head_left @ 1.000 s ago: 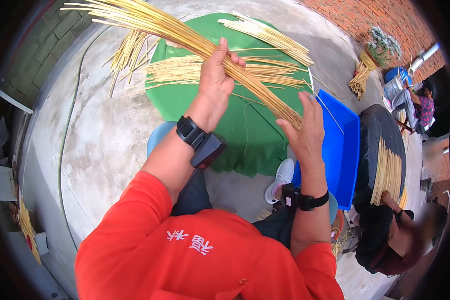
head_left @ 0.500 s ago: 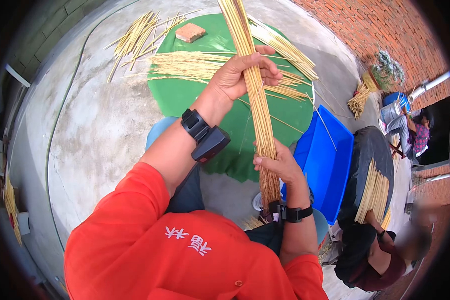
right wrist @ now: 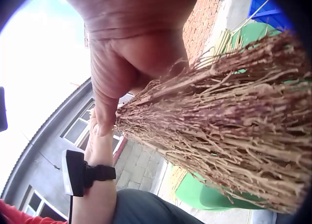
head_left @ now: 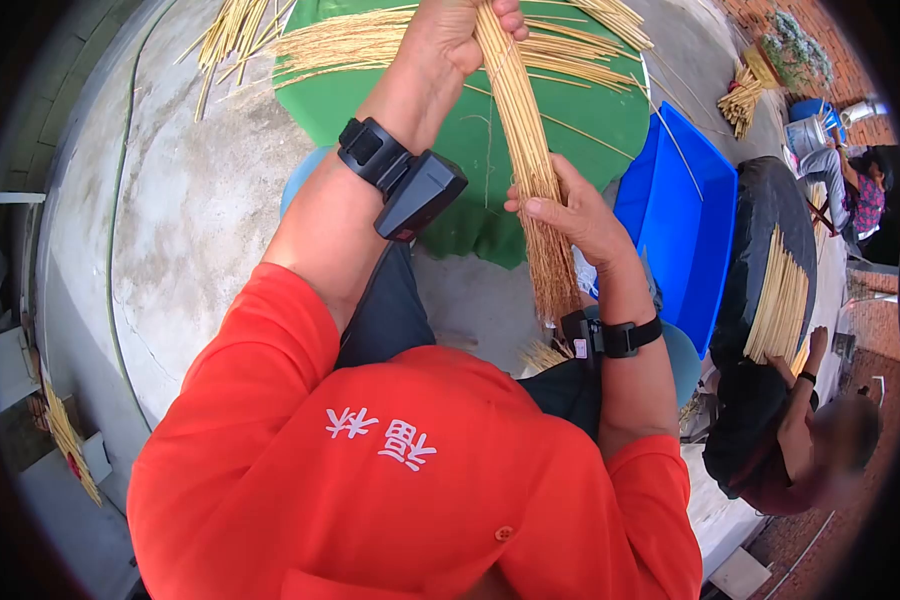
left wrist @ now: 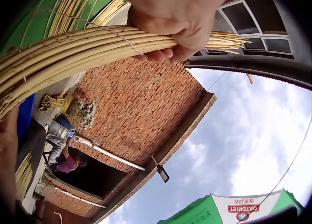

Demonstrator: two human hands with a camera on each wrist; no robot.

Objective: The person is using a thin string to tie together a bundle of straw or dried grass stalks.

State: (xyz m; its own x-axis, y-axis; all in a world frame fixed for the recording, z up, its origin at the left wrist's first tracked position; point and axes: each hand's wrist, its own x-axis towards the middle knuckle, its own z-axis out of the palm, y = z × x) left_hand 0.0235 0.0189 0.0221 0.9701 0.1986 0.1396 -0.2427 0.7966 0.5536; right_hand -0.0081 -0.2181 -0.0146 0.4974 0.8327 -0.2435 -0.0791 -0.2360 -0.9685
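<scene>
A long bundle of pale stalks [head_left: 515, 110] slants across the head view, its brown branching tips [right wrist: 219, 116] filling the right wrist view. My left hand [head_left: 460, 32] grips the stalks near the top edge, its fingers curled round them; in the left wrist view the left hand [left wrist: 173, 19] wraps the bundle from above. Lower down, my right hand [head_left: 575, 215] holds the bundle just above the brushy end, thumb across the front. In the right wrist view, part of the right hand [right wrist: 131, 58] covers the place where it meets the stalks.
More stalks [head_left: 340, 45] lie on a round green-covered table [head_left: 450, 150]. A blue tub [head_left: 680, 220] stands to its right, beside a black-covered surface [head_left: 765, 250] with stalks, where another person [head_left: 770, 430] sits. Loose stalks [head_left: 232, 40] lie on the ground at upper left.
The bundle has swung from a slant toward the upper left to a steeper one. My right hand, earlier open beside its lower end, now holds it. The view has shifted, and the brick is out of sight.
</scene>
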